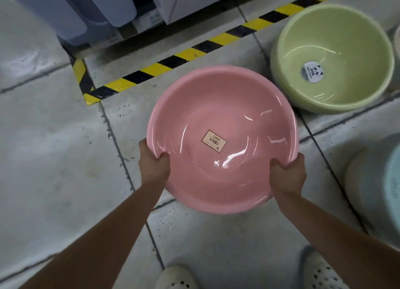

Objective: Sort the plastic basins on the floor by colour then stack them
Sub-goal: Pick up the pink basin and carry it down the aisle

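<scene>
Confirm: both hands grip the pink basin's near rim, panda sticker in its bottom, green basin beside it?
Wrong sticker. Head view: the pink basin carries a SERIES label; the panda sticker is in the green basin. Rest stands: left hand and right hand grip the pink basin's near rim.

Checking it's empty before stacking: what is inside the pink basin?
Only a small label on the bottom of the pink basin; the left hand and right hand hook thumbs over its rim. The floor beneath is covered.

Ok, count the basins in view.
3: pink basin held centre, green basin on the floor upper right, pale blue basin cut off at right edge. More may be hidden.
</scene>
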The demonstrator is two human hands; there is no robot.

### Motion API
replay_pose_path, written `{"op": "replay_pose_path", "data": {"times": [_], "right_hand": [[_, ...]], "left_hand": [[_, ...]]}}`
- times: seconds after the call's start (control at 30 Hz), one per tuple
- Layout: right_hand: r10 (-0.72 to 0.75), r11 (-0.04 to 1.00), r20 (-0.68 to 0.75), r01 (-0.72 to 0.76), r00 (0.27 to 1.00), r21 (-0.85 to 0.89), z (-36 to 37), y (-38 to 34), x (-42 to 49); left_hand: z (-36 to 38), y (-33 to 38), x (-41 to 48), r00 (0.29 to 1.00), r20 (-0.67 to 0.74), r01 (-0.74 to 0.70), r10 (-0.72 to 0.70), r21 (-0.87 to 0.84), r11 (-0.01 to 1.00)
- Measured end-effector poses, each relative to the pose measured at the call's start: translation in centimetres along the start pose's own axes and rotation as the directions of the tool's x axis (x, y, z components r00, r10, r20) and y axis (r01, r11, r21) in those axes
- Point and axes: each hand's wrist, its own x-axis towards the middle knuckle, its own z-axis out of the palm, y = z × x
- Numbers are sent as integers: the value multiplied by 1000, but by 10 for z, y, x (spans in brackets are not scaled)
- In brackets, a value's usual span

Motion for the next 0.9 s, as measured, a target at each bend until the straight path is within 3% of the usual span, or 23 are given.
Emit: {"op": "replay_pose_path", "data": {"times": [0.2,0.5,0.67,0.77,0.83,0.9], "right_hand": [[-8,999,82,5,997,36,-8,-1,3],[-190,979,307,157,933,130,-10,1,51],[-277,960,431,267,859,85,-54,-17,64],[-338,941,310,314,888,127,-110,-29,83],[-401,915,200,380,894,133,-154,-29,100],[-472,881,60,466,880,87,-197,-18,118]], "left_hand": [[5,11,-8,995,-94,24,-23,15,1000],[20,9,14,987,-140,-72,78,48,996],[6,46,0,959,-164,-193,232,223,956],[27,109,-30,877,-76,-437,474,282,854],[65,151,-59,780,100,-619,618,269,738],[114,184,-94,636,319,-761,702,114,638]]}}
